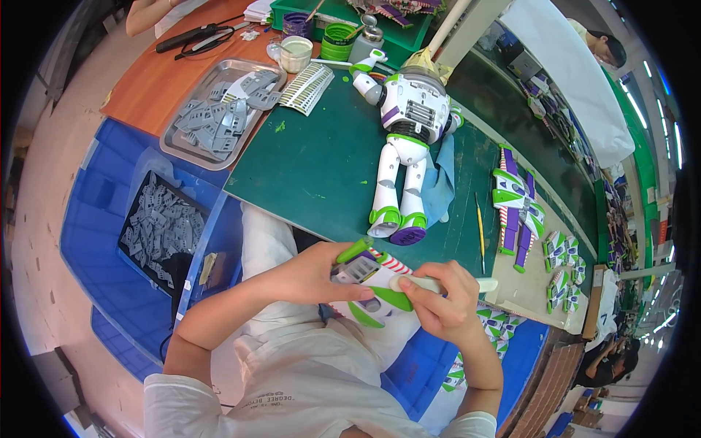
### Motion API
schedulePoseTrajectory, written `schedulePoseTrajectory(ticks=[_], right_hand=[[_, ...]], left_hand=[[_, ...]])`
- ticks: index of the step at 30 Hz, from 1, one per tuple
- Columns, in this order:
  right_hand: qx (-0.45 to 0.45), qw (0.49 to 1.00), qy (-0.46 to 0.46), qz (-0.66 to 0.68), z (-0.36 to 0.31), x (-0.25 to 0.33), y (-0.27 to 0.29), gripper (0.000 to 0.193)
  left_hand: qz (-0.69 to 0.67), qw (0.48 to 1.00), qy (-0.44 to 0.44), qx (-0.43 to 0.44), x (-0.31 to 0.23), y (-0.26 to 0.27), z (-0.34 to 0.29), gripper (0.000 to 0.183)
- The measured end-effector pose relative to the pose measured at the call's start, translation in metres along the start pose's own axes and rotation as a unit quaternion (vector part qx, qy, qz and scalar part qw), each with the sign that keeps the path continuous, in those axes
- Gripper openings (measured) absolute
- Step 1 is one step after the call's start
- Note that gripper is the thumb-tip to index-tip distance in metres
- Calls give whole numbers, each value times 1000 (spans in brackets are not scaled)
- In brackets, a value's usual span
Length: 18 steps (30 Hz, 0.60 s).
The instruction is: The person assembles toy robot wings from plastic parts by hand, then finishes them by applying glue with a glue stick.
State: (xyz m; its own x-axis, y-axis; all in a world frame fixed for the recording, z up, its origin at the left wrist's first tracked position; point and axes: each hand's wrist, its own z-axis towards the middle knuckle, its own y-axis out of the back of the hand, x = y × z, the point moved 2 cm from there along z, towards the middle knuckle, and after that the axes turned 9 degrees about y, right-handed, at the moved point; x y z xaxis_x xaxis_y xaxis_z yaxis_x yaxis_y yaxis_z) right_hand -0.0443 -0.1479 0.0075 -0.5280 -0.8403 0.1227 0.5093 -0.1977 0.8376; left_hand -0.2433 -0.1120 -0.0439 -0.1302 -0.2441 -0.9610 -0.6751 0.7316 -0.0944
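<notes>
My left hand [318, 274] grips a white, green and purple toy part [376, 276] with a red-striped edge, above my lap. The fingers of my right hand [447, 299] are closed round a pale, off-white tool [487, 285] with a stick-like handle. Its rounded near end meets or lies right over the toy part's white face; exact contact I cannot tell. Beyond my hands, a white toy space figure [405, 139] with green and purple trim lies on its back on the green work surface [292, 186].
On the left stand a metal tray [169, 139] of grey parts and a blue bin [87, 212]. Paint pots [336, 44] are at the back. A thin brush-like tool [480, 230], a winged toy part [518, 197] and several smaller parts [562, 255] lie right.
</notes>
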Motion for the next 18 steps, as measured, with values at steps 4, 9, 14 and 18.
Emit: schedulePoseTrajectory(ticks=[4, 9, 14, 18], right_hand=[[-18, 999, -29, -19, 4, 0, -3, 33], [-25, 998, -51, -23, -6, -3, -1, 34], [-41, 997, -50, -36, 4, -1, 0, 37], [-52, 995, -75, -32, -1, 0, 0, 31]], left_hand=[[47, 998, 25, -25, -6, -2, 7, 48], [-13, 999, -5, -48, -2, -3, 3, 50], [27, 998, 6, -63, -5, -5, 6, 49], [28, 995, -37, -86, -1, -5, 8, 47]])
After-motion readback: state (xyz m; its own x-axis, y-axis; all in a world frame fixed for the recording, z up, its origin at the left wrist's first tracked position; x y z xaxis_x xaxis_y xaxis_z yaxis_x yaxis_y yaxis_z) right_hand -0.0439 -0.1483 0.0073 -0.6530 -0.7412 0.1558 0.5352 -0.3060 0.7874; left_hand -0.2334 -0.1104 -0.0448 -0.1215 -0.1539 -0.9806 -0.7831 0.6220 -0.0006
